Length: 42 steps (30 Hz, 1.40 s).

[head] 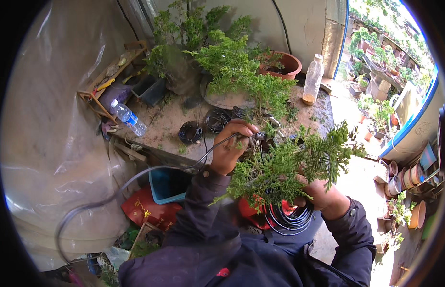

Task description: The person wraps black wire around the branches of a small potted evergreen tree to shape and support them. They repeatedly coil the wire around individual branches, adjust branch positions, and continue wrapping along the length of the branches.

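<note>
My left hand grips a dark wire between thumb and fingers beside the branches of a small conifer. From there the wire loops away to the lower left. Green foliage spreads over the space between my hands and hides much of the trunk. My right hand is behind the conifer's right side, its fingers mostly covered by foliage, so its grip cannot be made out. Just below it, a large coil of black wire hangs near my lap. Two smaller wire coils, one and another, lie on the worktable.
Behind stand more leafy conifers, a terracotta-coloured pot and a plastic bottle. A water bottle lies by a wooden rack at left. A blue bin is under the table edge. Plastic sheeting hangs left.
</note>
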Available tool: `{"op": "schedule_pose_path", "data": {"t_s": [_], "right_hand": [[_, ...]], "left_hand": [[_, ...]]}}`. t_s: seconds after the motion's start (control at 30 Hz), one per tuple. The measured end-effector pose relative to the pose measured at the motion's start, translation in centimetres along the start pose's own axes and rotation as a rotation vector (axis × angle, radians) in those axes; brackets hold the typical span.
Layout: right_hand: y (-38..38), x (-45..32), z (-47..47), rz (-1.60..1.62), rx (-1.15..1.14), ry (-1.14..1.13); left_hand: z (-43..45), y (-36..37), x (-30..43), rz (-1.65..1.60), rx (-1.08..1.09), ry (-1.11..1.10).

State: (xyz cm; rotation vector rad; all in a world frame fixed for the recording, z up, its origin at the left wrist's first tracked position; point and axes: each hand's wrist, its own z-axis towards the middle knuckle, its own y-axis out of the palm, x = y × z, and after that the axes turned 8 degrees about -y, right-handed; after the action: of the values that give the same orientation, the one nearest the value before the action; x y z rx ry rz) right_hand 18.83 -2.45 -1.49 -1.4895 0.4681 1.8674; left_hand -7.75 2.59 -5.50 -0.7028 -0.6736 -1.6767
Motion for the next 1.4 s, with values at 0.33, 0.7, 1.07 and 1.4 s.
{"op": "schedule_pose_path", "data": {"t_s": [0.33,0.7,1.07,1.4], "right_hand": [[0.3,-0.3,2.5,-0.232,0.131,-0.302],[0.5,-0.1,2.3,0.187,0.111,0.350],[1.6,2.4,2.0,-0.413,0.118,-0.072],[-0.8,4.6,3.2,-1.239,-0.005,-0.423]], "left_hand": [[0.6,1.1,2.8,0.051,0.014,-0.428],[0.5,-0.5,1.2,-0.106,-0.047,-0.415],[0.5,-1.1,0.4,-0.099,-0.162,-0.317],[0.2,-0.2,0.6,-0.006,0.118,-0.360]]}}
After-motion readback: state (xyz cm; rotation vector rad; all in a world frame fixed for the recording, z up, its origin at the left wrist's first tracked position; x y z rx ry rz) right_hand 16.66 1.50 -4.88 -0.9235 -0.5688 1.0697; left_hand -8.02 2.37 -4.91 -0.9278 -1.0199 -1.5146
